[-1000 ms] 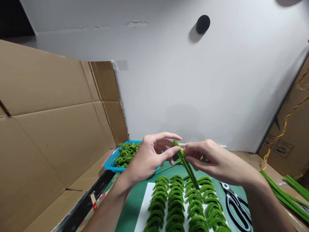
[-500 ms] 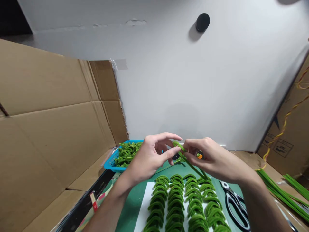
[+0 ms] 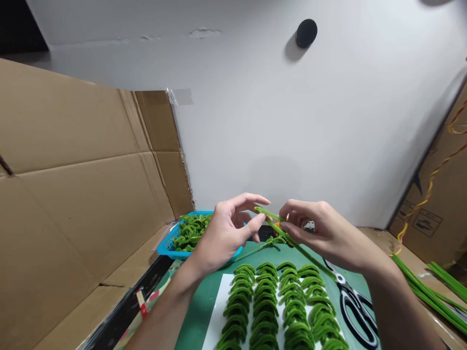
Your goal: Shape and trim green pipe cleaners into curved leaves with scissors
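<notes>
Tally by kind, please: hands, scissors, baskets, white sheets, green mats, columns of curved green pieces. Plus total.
Hands (left hand, right hand): 2
Scissors: 1
Blue basket: 1
White sheet: 1
Green mat: 1
Columns of curved green pieces: 4
Total: 10

Fuzzy, matt green curved pieces (image 3: 238, 307); smooth blue plastic basket (image 3: 166, 250) with perforated walls; matt brown cardboard panels (image 3: 83, 189), creased; smooth white wall (image 3: 226, 136), its paint locally rough.

A green surface (image 3: 196, 316) carries a white sheet (image 3: 218, 313) — black-handled scissors (image 3: 348, 291) beside it — and a green stem (image 3: 270, 241).
</notes>
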Tool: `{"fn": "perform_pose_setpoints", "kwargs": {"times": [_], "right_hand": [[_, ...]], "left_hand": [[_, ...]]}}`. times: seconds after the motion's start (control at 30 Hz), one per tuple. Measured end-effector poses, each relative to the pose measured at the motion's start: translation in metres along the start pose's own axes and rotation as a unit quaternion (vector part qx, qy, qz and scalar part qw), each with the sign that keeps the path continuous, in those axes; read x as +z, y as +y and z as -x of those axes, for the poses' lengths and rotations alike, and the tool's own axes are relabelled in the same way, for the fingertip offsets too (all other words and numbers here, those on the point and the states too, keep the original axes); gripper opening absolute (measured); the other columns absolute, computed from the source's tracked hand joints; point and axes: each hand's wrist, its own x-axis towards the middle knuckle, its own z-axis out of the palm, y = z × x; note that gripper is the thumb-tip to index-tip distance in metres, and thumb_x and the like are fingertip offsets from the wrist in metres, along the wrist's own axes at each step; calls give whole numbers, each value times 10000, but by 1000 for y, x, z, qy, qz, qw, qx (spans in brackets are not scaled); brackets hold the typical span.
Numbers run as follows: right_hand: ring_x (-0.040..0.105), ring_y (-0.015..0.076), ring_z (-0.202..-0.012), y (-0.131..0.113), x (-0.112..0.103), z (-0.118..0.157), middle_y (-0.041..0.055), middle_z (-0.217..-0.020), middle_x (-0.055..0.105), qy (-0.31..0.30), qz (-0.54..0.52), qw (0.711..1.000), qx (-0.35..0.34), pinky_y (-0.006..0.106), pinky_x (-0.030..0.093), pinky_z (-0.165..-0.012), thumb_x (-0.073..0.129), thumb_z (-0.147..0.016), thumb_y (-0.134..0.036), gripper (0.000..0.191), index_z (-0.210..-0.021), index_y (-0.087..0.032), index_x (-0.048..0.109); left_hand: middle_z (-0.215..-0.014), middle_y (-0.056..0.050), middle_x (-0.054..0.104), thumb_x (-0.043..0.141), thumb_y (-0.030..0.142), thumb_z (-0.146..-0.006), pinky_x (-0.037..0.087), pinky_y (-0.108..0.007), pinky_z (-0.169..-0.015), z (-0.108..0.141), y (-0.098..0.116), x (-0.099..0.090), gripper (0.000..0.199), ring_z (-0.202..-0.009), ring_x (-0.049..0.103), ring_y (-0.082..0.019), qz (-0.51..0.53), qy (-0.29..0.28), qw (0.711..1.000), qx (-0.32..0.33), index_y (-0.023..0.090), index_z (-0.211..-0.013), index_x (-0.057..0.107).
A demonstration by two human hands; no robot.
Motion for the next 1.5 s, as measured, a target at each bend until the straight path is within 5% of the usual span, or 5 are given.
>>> {"fn": "perform_pose_setpoints", "kwargs": {"times": [0.27,0.93,1.23,1.5], "right_hand": [[501,133,-678,1,-4,3,-21,-745,607,23,-18,1000,-5,268,385,-568,630,-1027,-505,311,-1172,-233,670],[525,127,-690,6,-5,2,-10,-756,636,5,47,999,19,264,392,-588,621,-1011,-321,148,-991,-215,724],[555,117,-689,7,-6,2,-20,-752,668,-10,37,999,20,255,412,-607,614,-1034,-379,201,-956,-219,706],[634,123,-763,10,-7,1,-7,-835,715,2,-1,1000,-11,241,487,-661,666,-1013,-388,176,-981,-225,724]], "left_hand": [[-656,11,660,769,360,-927,472,-188,-497,-2,5,-2,210,-550,610,-104,-9,33,999,11,166,-996,731],[-773,-54,787,790,389,-918,513,-192,-551,-1,7,-4,235,-567,616,-93,7,-10,1000,-18,160,-871,768],[-731,-40,765,774,422,-929,475,-174,-458,-3,7,-8,285,-518,627,-94,-4,49,999,11,147,-859,750],[-656,-3,702,788,454,-910,405,-165,-354,-5,2,-14,313,-453,623,-103,16,163,986,39,152,-856,724]]}}
